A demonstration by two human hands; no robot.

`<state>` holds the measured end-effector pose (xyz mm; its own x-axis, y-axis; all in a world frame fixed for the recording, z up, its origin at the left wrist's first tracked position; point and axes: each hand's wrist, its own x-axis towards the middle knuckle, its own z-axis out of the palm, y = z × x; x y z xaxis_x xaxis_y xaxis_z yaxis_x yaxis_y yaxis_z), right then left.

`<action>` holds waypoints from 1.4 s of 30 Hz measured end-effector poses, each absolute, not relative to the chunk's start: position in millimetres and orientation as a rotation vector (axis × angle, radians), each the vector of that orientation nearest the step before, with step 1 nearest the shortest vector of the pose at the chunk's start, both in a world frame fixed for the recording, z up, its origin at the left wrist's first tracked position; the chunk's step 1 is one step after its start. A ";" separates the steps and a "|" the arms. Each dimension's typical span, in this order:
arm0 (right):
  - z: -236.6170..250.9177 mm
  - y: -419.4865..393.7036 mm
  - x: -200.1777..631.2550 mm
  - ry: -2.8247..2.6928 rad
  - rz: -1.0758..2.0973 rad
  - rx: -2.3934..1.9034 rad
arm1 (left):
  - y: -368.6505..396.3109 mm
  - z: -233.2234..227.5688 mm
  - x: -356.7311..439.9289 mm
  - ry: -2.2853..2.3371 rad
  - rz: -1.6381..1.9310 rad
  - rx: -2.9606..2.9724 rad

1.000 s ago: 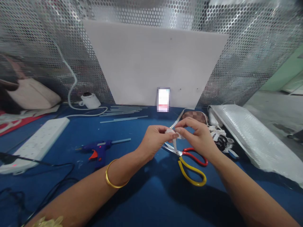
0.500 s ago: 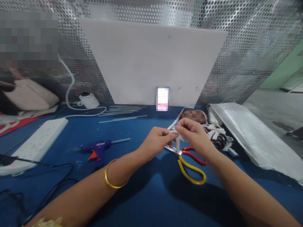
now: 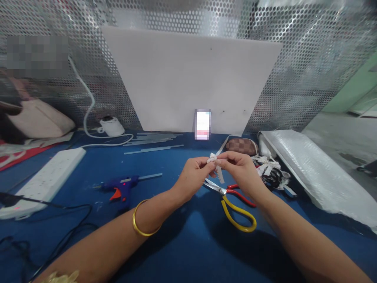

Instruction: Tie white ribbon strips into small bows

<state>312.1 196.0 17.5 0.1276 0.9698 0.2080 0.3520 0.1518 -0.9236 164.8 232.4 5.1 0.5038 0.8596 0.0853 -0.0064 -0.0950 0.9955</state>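
Observation:
Between my two hands is a white ribbon (image 3: 219,175), bunched into a small knot or bow shape at the fingertips, with one end hanging down. My left hand (image 3: 194,173) pinches it between thumb and fingers from the left. From the right, my right hand (image 3: 240,167) closes thumb and fingertips on the same bunched part. Just below the hands lie scissors (image 3: 222,191) with one red and one yellow handle, their blades slightly apart. Behind the fingers a pale strip (image 3: 223,144) runs toward the white board. The fingertips partly hide the bunched part.
At left are a blue glue gun (image 3: 123,188), a white power strip (image 3: 53,177) and cables. Glue sticks (image 3: 156,137) lie farther back. A phone (image 3: 202,124) leans on the white board (image 3: 188,78). At right are a checked pouch (image 3: 242,146), ribbon pieces (image 3: 269,167) and a plastic-wrapped package (image 3: 318,169).
Both hands have drawn slightly left and the fingers have shifted on the ribbon. The bunched part now shows above the fingertips, and the hanging end has swung clear of the scissors' pivot.

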 end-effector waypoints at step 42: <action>17.6 195.7 309.7 -1.198 0.999 -1.282 | 242.5 -3.0 167.6 0.713 1.019 1.143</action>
<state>309.7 195.7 17.6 0.1445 0.9859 0.0843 0.0941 0.0711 -0.9930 167.6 242.5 -3.0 0.3936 0.9185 0.0374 -0.2793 0.0807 0.9568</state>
